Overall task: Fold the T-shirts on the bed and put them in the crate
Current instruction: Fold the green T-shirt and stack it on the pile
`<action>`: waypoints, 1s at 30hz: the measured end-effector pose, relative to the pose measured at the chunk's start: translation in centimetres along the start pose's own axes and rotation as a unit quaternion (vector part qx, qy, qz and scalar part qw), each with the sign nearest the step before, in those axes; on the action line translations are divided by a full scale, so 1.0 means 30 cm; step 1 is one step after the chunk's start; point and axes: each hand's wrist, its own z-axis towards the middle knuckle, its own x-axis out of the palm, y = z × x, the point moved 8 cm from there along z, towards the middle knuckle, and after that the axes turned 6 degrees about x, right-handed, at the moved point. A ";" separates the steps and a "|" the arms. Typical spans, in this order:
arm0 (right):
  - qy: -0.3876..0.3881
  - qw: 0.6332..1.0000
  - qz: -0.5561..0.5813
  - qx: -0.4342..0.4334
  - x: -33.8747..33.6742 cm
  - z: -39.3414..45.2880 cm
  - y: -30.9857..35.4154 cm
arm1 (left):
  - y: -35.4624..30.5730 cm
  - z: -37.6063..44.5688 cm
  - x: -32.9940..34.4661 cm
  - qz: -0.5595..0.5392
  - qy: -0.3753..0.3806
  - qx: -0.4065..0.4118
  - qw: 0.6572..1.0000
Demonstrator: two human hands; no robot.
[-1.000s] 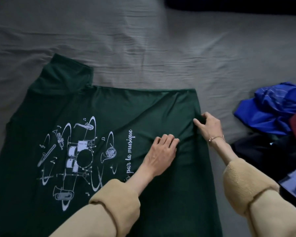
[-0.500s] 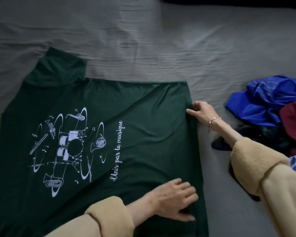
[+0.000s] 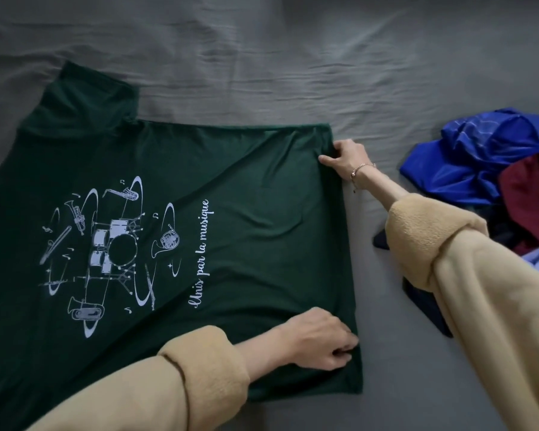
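Observation:
A dark green T-shirt (image 3: 246, 219) with a white print of musical instruments lies spread flat on the grey bed, its hem pointing right. My right hand (image 3: 344, 160) pinches the hem near its far corner. My left hand (image 3: 319, 340) grips the hem near the close corner, fingers curled into the cloth. No crate is in view.
A heap of other garments sits at the right edge: a bright blue one (image 3: 479, 157), a dark red one (image 3: 532, 197) and dark pieces (image 3: 427, 303) under my right sleeve. Wrinkled grey bedsheet (image 3: 262, 63) stretches beyond the shirt.
My left hand slid from the shirt's middle down to the near part of the hem and curled onto it. My right hand moved up along the hem toward the far corner.

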 end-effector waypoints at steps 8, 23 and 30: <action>-0.011 1.000 -0.003 -0.003 0.018 -0.005 -0.007 | -0.048 0.022 0.028 0.080 0.042 0.004 0.996; -0.054 0.997 -0.043 -0.023 -0.024 0.014 -0.037 | -0.098 0.063 0.055 0.039 0.074 0.004 0.996; -0.078 0.997 -0.012 0.026 -0.024 0.022 -0.068 | -0.098 0.070 0.076 0.023 0.090 -0.009 0.996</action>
